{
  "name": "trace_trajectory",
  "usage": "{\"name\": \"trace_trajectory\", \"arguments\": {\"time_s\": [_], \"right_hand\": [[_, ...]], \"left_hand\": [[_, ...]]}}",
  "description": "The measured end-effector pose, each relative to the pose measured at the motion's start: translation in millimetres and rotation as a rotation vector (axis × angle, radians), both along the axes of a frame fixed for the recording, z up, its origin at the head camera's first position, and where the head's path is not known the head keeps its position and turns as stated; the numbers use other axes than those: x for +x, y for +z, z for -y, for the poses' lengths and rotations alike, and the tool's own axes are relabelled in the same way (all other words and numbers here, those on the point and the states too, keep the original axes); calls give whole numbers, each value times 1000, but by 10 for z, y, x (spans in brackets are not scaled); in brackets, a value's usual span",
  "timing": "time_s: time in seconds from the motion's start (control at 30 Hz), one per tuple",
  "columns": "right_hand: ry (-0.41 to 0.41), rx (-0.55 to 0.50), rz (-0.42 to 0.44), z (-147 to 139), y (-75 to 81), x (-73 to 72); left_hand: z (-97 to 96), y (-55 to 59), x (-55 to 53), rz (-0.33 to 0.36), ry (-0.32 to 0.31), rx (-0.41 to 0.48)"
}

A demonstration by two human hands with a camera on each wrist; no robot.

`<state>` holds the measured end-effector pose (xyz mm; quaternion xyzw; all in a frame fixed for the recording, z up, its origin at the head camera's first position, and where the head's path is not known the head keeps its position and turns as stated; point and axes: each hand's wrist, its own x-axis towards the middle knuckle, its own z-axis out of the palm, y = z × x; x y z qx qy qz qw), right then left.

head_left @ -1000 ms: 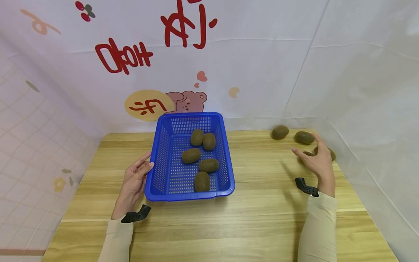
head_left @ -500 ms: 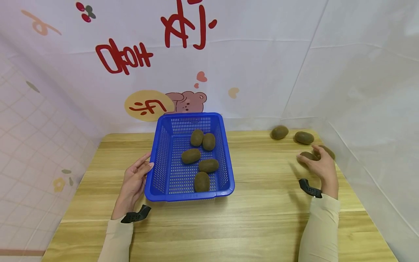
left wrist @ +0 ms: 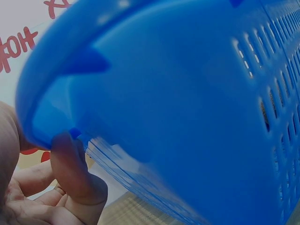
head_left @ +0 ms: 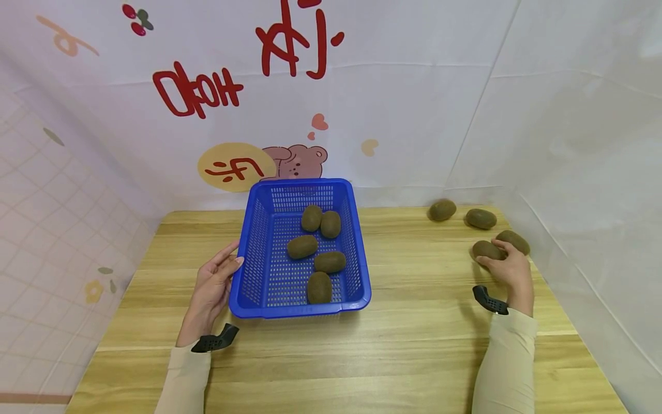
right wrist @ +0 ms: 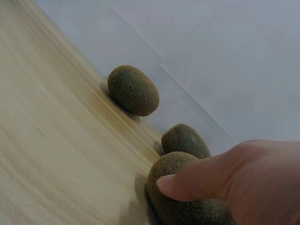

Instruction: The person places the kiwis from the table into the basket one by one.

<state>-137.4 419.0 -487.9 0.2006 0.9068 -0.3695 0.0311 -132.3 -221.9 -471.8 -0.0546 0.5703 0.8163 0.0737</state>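
While right fingers (right wrist: 194, 182) are pinching a kiwi (head_left: 486, 249), left fingers (left wrist: 74, 171) a basket (head_left: 300, 311), I am warning a bump could roll the neighbouring kiwi (head_left: 515, 241).

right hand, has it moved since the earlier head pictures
Yes: the right hand has moved away from the back edge of the table and slightly to the right.

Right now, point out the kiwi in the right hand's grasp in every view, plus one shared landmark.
Head: the held kiwi sits well right of centre, at the right hand.
Left wrist: not in it; the blue basket fills most of the picture.
Right wrist: bottom, right of centre, partly behind the right hand.
Landmark: the wooden tabletop, in all three.
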Motion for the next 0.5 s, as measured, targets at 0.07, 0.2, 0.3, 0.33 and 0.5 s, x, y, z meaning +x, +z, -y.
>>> {"name": "trace_trajectory", "arguments": {"time_s": [0.07,0.2,0.3,0.33,0.5], "right_hand": [[-16,-17,-9,0,-17,3],[-31,-24,-17,11,-21,8],[-30,-9,-14,17,-12,7],[-28,-5,-14,22,-6,9],[-17,-4,-22,34,6,8]], "left_hand": [[0,-1,2,-1,0,-1],[-1,-4,2,-4,3,-1],[-2,-8,-3,-6,7,12],[-2,-10,-6,-7,7,16],[-3,-13,-16,-12,17,27]]}}
